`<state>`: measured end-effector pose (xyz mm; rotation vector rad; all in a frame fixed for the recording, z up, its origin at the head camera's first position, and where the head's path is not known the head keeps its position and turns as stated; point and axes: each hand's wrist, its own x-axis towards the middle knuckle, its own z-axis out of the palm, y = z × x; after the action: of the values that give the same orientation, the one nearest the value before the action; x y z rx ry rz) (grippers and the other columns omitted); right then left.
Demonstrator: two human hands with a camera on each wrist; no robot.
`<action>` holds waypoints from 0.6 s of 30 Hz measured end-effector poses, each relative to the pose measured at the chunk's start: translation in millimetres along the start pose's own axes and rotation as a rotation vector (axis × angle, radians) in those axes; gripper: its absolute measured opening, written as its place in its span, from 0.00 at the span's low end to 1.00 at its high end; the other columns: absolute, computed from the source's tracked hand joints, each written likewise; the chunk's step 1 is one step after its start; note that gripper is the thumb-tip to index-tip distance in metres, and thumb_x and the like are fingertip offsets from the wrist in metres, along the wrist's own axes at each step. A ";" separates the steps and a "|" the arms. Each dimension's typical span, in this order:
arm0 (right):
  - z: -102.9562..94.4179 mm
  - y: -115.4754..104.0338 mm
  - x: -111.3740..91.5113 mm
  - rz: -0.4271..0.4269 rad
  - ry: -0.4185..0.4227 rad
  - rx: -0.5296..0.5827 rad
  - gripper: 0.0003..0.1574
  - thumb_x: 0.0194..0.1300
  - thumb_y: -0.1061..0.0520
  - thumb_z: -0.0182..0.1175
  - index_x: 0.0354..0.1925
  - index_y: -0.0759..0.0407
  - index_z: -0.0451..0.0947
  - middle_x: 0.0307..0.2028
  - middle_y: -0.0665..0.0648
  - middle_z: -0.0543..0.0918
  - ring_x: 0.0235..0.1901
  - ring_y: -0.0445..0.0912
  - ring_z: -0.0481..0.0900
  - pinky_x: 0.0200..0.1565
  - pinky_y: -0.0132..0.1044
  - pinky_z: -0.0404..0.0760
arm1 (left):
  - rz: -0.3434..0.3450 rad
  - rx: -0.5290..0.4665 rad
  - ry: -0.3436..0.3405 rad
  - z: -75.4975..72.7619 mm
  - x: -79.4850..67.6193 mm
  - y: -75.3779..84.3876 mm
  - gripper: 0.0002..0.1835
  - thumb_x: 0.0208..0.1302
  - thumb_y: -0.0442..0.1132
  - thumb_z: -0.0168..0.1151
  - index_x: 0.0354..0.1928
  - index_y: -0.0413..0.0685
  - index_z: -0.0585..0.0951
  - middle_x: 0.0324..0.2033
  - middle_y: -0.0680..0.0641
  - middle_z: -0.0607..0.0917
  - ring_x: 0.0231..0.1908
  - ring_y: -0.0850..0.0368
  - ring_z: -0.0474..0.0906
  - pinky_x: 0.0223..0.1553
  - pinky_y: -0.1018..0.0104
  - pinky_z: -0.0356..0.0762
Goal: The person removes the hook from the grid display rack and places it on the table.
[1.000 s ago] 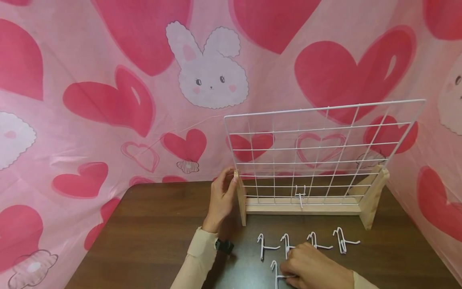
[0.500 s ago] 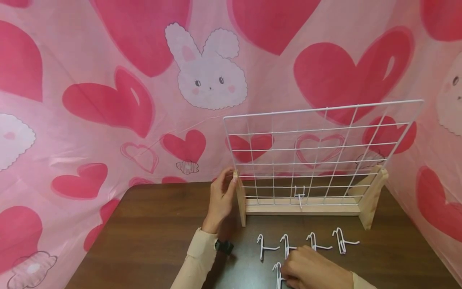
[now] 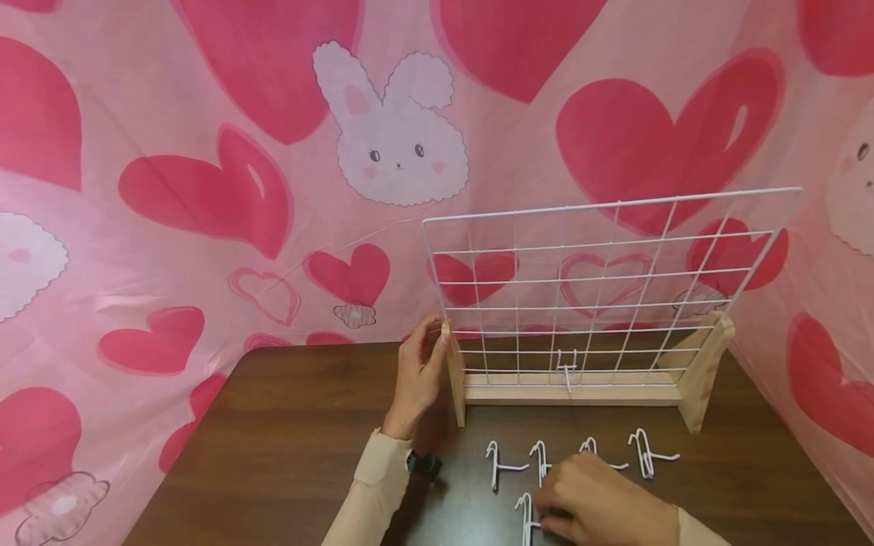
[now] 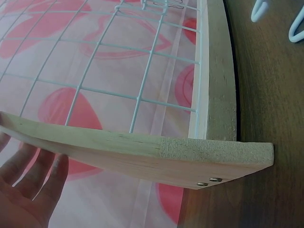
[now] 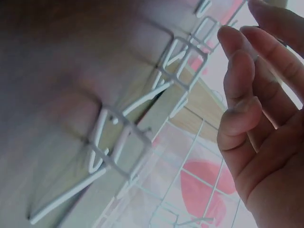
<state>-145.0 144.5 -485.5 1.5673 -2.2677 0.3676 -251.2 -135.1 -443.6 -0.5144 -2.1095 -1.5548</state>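
My left hand (image 3: 416, 371) holds the upper end of the left wooden side panel (image 3: 454, 387) of a white wire grid rack (image 3: 587, 280), thumb in front. In the left wrist view its fingers (image 4: 54, 178) lie against the panel's outer face. My right hand (image 3: 590, 497) is low over the table, fingers loosely bent, beside a white wire display hook (image 3: 526, 519) at the front. The right wrist view shows nothing between its fingers (image 5: 240, 76). Behind it several similar hooks lie in a row, among them the leftmost hook (image 3: 495, 466) and the rightmost hook (image 3: 645, 455).
One hook (image 3: 567, 369) hangs low on the grid near its middle. The rack's wooden base bar (image 3: 580, 396) and right side panel (image 3: 710, 375) stand on the dark wood table (image 3: 293, 440). A pink cloth (image 3: 205, 91) with hearts and a rabbit hangs behind.
The front hook has turned and shifted slightly right under my right hand's fingers. The right hand has then moved slightly right, away from it. My left hand has stayed at the panel.
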 end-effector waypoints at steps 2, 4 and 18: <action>-2.4 1.0 0.3 0.000 0.040 -0.021 0.20 0.49 0.45 0.79 0.22 0.35 0.73 0.19 0.31 0.75 0.23 0.25 0.72 0.26 0.25 0.60 | 0.002 -0.001 -0.001 -0.2 0.2 0.1 0.16 0.76 0.36 0.59 0.62 0.43 0.79 0.53 0.38 0.88 0.52 0.40 0.88 0.57 0.65 0.84; -4.9 2.5 1.0 -0.003 0.085 -0.046 0.21 0.47 0.46 0.80 0.23 0.36 0.73 0.20 0.32 0.74 0.23 0.26 0.72 0.25 0.26 0.60 | 0.002 -0.003 -0.002 -0.2 0.1 0.0 0.16 0.76 0.36 0.59 0.62 0.42 0.79 0.53 0.36 0.88 0.52 0.39 0.87 0.58 0.65 0.84; -24.8 25.5 2.4 0.041 0.283 -0.079 0.15 0.74 0.43 0.62 0.28 0.42 0.80 0.24 0.38 0.74 0.22 0.28 0.68 0.22 0.23 0.64 | 0.005 0.010 0.004 0.7 0.1 0.6 0.16 0.77 0.36 0.58 0.61 0.39 0.79 0.53 0.33 0.87 0.51 0.43 0.88 0.56 0.65 0.84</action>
<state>-166.1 161.6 -462.3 1.3383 -2.0727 0.4731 -251.0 -134.3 -443.2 -0.5126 -2.1108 -1.5407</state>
